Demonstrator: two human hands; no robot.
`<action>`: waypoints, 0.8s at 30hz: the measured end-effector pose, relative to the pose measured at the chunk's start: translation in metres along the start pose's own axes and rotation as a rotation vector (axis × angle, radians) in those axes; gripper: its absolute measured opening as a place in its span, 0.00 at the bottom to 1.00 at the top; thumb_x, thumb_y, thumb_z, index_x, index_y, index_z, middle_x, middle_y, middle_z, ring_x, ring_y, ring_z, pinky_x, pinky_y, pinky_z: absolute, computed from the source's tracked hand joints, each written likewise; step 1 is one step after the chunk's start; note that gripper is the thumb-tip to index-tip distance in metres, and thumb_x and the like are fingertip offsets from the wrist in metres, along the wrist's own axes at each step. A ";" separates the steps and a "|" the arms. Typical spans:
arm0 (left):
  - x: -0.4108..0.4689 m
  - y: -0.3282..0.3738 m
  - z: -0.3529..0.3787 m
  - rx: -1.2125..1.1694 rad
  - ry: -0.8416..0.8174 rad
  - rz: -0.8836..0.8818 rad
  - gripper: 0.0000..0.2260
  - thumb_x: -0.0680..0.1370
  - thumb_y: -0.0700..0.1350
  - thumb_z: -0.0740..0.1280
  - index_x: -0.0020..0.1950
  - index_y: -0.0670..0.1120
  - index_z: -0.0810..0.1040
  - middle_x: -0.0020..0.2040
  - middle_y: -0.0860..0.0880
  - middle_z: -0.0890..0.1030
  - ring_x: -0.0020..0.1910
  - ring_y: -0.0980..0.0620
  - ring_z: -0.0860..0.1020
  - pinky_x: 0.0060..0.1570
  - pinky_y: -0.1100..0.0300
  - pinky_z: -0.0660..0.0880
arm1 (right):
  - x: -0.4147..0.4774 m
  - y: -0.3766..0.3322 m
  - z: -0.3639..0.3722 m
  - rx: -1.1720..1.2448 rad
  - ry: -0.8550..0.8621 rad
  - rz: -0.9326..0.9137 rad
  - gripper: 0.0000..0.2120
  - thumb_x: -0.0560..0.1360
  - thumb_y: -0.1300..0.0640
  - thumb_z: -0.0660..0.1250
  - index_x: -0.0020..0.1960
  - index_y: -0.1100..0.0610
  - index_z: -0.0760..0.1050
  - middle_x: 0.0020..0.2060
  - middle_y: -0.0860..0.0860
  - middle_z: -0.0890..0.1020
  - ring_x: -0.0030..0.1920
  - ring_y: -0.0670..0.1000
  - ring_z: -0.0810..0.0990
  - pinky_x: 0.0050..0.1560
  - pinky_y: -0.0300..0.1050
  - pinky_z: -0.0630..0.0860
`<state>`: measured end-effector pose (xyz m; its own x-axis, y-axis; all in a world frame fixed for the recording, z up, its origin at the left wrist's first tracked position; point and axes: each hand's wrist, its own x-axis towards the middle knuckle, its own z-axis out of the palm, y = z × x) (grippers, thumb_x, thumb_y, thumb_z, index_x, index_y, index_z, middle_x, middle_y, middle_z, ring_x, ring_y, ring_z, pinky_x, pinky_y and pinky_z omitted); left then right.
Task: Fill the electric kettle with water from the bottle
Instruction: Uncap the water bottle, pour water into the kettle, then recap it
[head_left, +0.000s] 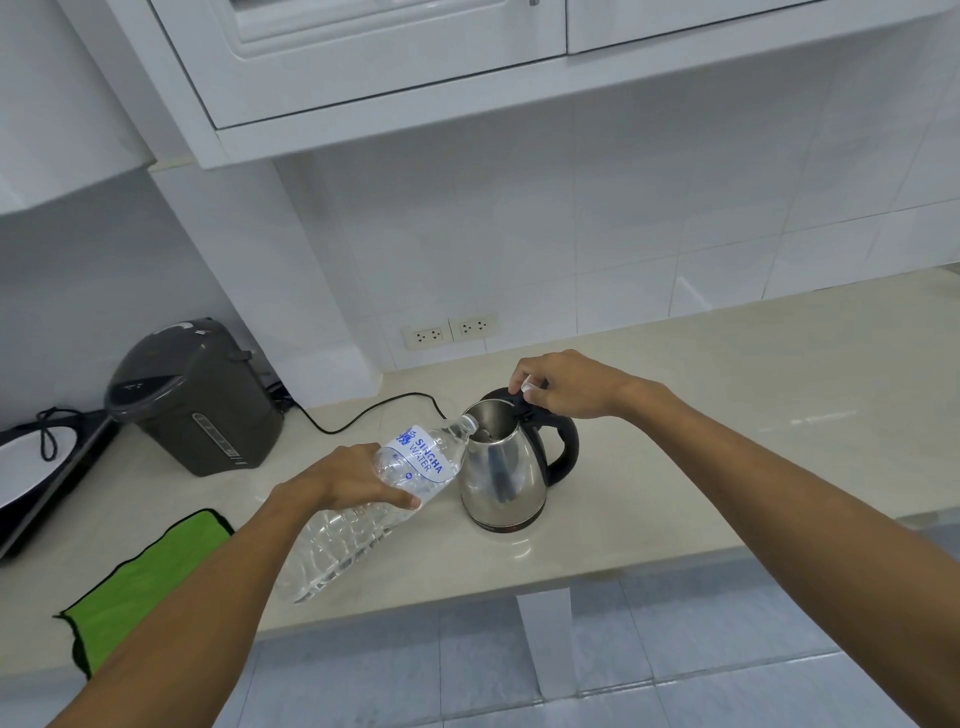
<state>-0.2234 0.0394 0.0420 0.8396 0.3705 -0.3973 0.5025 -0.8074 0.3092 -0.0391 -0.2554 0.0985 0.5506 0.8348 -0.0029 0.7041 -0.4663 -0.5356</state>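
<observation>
Singha water bottle (395, 488): clear thin-walled plastic, uncapped, tilted with its mouth at the rim of the stainless electric kettle (501, 467) on the worktop (727, 415); left hand (343, 480) fingers wrapped round its mid-body. Likely heavy, flexing and slippery; grip firmly near the label. Right hand (561, 384) fingers pinch what seems the bottle cap while holding back the lid (514, 402).
</observation>
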 end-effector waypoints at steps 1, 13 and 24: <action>0.000 0.000 0.000 0.004 0.000 0.002 0.36 0.60 0.71 0.81 0.63 0.56 0.81 0.46 0.55 0.87 0.40 0.55 0.86 0.48 0.59 0.82 | 0.000 0.000 0.000 -0.002 -0.002 0.001 0.11 0.82 0.58 0.61 0.61 0.54 0.79 0.54 0.53 0.83 0.54 0.51 0.76 0.50 0.43 0.69; 0.002 -0.003 0.002 -0.038 0.030 0.045 0.34 0.61 0.71 0.81 0.61 0.56 0.81 0.50 0.55 0.87 0.42 0.54 0.86 0.50 0.56 0.84 | 0.002 -0.001 0.008 0.071 0.001 0.038 0.10 0.82 0.56 0.63 0.61 0.51 0.78 0.55 0.52 0.85 0.53 0.51 0.79 0.54 0.46 0.75; -0.013 0.023 0.038 -0.403 0.131 0.146 0.35 0.64 0.67 0.84 0.65 0.58 0.78 0.57 0.59 0.85 0.55 0.61 0.83 0.50 0.61 0.78 | 0.013 -0.012 0.010 0.208 0.095 0.092 0.15 0.77 0.64 0.68 0.62 0.53 0.79 0.53 0.44 0.79 0.37 0.47 0.84 0.47 0.38 0.77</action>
<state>-0.2310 -0.0015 0.0215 0.9139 0.3412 -0.2199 0.3949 -0.6221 0.6760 -0.0449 -0.2365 0.0961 0.6548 0.7557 0.0146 0.5472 -0.4607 -0.6988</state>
